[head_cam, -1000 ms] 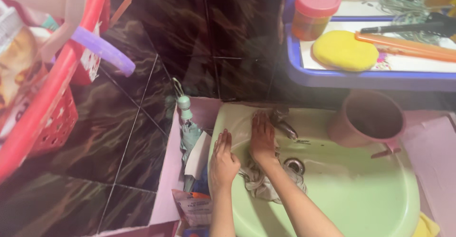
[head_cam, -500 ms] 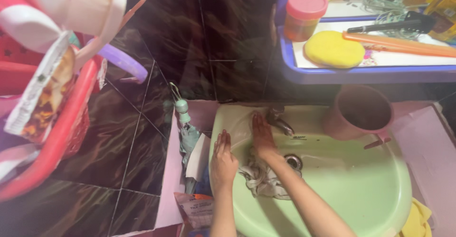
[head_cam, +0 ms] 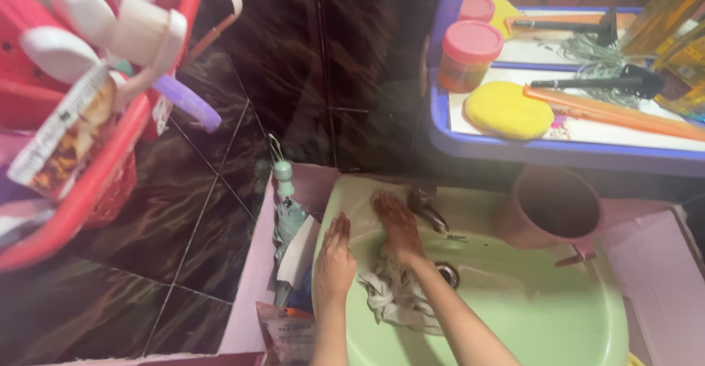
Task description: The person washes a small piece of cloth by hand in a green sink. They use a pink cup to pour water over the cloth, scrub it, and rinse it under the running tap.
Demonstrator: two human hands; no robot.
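Head view shows left hand (head_cam: 335,257) flat on green sink (head_cam: 543,322) rim, right hand (head_cam: 396,223) pressing a wet cloth (head_cam: 393,300), both open.

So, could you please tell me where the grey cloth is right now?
In the head view, the grey cloth lies crumpled in the green sink, left of the drain, just under the right hand and beside the left hand.

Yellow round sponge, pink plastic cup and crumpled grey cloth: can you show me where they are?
Yellow round sponge (head_cam: 508,109), head view, middle of its top face.
Pink plastic cup (head_cam: 547,206), head view, inside its open mouth.
Crumpled grey cloth (head_cam: 396,298), head view, centre of the bunched folds in the basin.
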